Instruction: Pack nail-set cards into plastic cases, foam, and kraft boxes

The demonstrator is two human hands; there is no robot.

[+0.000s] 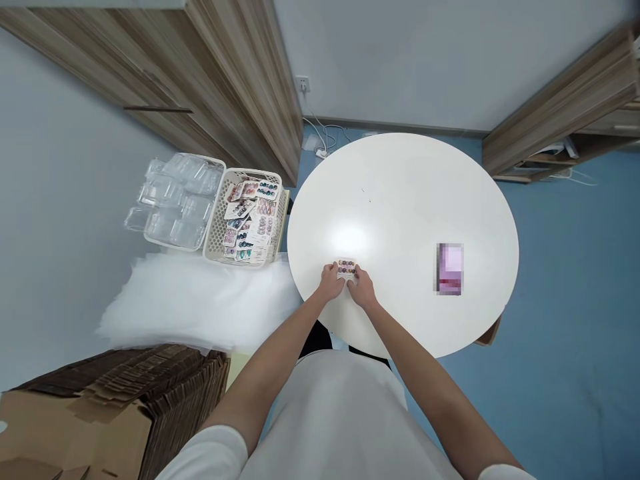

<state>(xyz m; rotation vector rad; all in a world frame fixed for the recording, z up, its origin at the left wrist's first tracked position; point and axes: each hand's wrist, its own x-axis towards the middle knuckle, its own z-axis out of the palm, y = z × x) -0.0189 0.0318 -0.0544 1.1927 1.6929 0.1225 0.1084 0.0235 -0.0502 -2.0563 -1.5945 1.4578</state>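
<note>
White shirt (345,420) nearest, bare arms (273,357) (423,367) converge forward, both hands (331,283) (363,289) pinching a small card (346,268).

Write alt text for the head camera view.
A person's left hand and right hand hold a small card with two rows of colorful pieces at a rounded white table. To the left, a perforated basket holds similar cards beside clear plastic containers; a pixelated purple item lies on the table's right side.

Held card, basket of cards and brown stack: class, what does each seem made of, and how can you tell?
Card: probably white paperboard, looking flat; finish too small to judge.
Basket: likely matt moulded plastic, with evenly perforated walls.
Brown stack: apparently dull cardboard, showing folded flaps and layered edges.
</note>
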